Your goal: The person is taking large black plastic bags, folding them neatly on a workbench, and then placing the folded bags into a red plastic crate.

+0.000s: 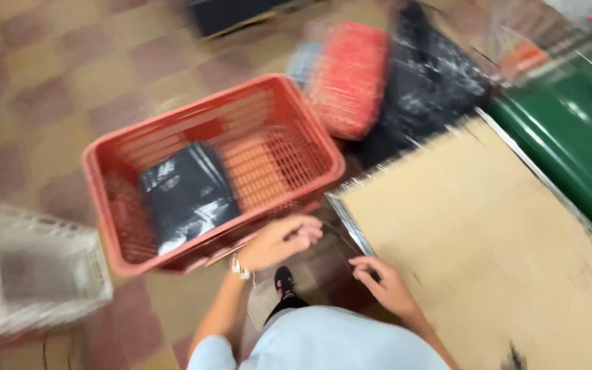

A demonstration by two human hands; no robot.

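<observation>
Roughly centre-left of the frame: red plastic basket (214, 171), tilted on the checkered floor (49, 75), open lattice walls, thick rolled rim. Inside, toward its left half, a black glossy plastic bag (186, 195), lying flat; probably soft and slippery, and light judging by how little it sags. Basket itself likely stiff but slightly flexible, easy to lift; best taken by the rim or by the near edge, where the lattice gives grip. At that near edge, left hand (279, 241), fingers loosely curled, touching or just beside the rim; hard to tell through the blur whether anything is actually gripped. Wristwatch (240, 267) on that wrist. Lower centre-right, right hand (381, 284), fingers spread and half open, resting at the corner of the tan board-topped table (501, 260) with its metal edging; nothing held. Beyond the basket, upper centre: a red mesh sack (347, 75) and a large black bag (433, 85) leaning together. Far right, green surface (577, 137). Lower left, white plastic crate (32, 267), apart from the basket. Bottom centre, light blue clothing and one dark shoe (284, 281).
</observation>
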